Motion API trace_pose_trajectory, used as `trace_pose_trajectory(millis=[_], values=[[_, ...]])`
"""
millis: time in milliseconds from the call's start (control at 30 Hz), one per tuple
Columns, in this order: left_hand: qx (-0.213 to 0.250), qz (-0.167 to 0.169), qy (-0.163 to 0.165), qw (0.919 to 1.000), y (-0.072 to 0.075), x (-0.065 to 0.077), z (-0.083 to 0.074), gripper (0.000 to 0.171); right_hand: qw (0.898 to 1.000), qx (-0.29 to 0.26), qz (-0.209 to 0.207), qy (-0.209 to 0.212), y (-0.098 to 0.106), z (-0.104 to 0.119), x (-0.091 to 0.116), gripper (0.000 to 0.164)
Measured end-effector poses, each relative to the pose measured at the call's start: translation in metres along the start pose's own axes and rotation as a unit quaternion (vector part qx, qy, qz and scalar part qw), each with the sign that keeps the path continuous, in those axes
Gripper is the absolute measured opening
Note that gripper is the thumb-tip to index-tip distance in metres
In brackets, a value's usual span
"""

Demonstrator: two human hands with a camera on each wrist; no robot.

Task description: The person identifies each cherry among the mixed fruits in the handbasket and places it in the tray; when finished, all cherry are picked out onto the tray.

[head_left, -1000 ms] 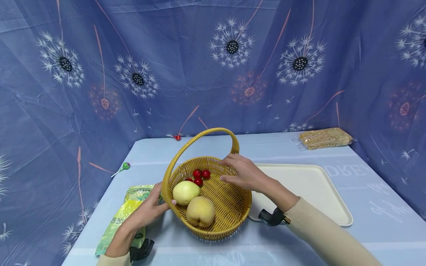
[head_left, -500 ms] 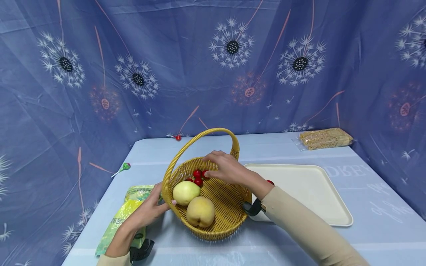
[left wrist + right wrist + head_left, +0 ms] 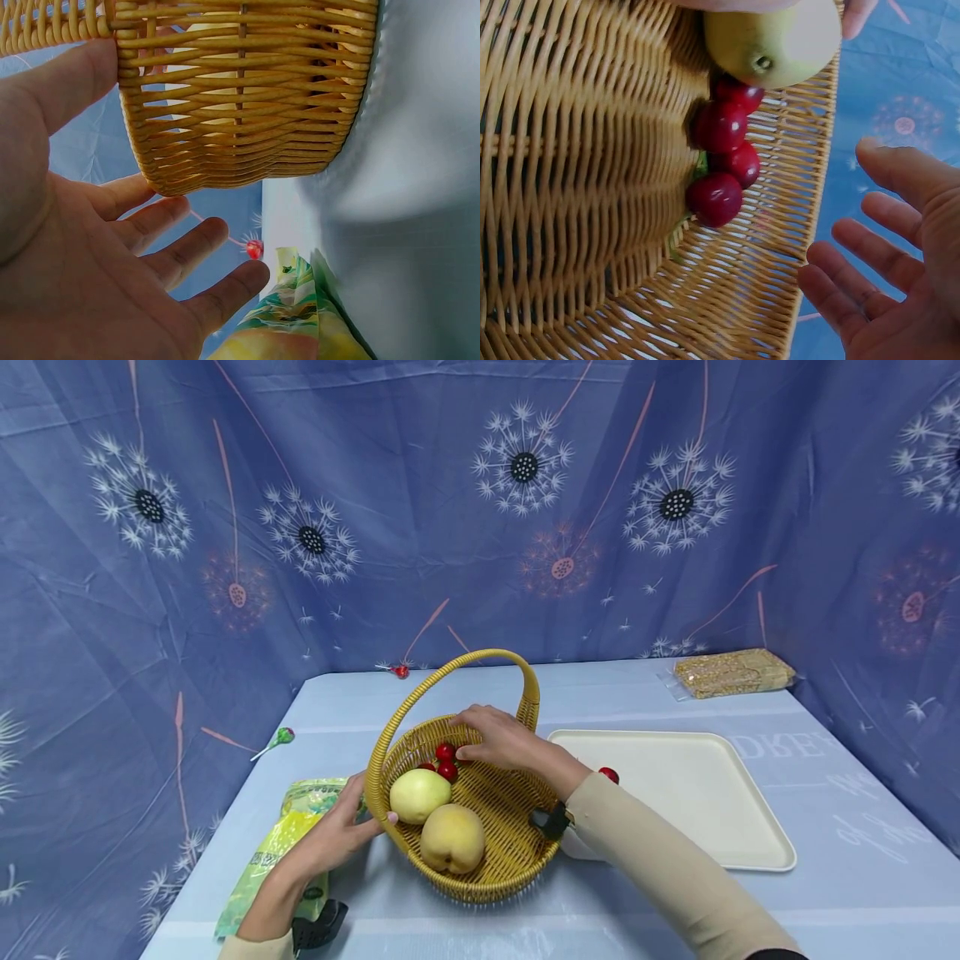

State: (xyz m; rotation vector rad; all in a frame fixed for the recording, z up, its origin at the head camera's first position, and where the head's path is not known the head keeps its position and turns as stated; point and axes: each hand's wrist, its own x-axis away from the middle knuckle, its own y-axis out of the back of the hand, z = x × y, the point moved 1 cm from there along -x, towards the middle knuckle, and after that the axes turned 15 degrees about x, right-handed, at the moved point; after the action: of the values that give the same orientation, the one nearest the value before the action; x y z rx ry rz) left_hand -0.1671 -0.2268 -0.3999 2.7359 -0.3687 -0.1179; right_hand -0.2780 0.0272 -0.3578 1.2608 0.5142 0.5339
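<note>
Grip: right hand [image 3: 504, 740] hovered with loose, spread fingers [image 3: 885, 229] over the far side of the basket, holding nothing; the wrist view showed the palm bare.
Cherries: a small red cluster [image 3: 446, 762] lay on the basket floor at the far left, just under and to the left of the right fingertips; in the wrist view four cherries [image 3: 724, 154] sat close together, touching.
Key relation: cherries lay just beyond the fingertips, toward the person's left, apart from them by a small gap; the right hand was the nearer one by far.
Pear: pale green [image 3: 418, 794], just nearer the person than the cherries, touching or almost touching them.
Peach: yellow [image 3: 452, 837], beside the pear, at the near wall of the basket.
Basket: woven, yellow [image 3: 517, 835], handle upright [image 3: 442, 675].
Left hand: [image 3: 335, 833] rested flat-fingered against the outer left wall of the basket, thumb at the rim, fingers straight [image 3: 187, 251], steadying rather than clasping.
Tray: cream [image 3: 697, 793], right of the basket, with one red cherry [image 3: 609, 774] at its left end.
Bag: green-yellow packet [image 3: 277, 852] lay under the left wrist on the worktop [image 3: 825, 877].
</note>
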Motion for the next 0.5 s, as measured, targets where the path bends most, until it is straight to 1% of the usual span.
trace_pose_trajectory(millis=[200,367,500], values=[[0.006,0.002,0.002,1.0,0.0,0.0,0.0,0.074,0.999,0.007,0.034,-0.016,-0.009,-0.002,-0.008,0.049],[0.01,0.003,0.005,0.9999,0.0,0.0,-0.001,0.073,0.998,0.024,0.06,-0.025,-0.018,-0.005,-0.013,0.049],[0.011,0.004,0.005,0.9999,0.0,-0.001,-0.001,0.073,0.996,0.044,0.074,-0.019,-0.025,-0.007,-0.014,0.049]])
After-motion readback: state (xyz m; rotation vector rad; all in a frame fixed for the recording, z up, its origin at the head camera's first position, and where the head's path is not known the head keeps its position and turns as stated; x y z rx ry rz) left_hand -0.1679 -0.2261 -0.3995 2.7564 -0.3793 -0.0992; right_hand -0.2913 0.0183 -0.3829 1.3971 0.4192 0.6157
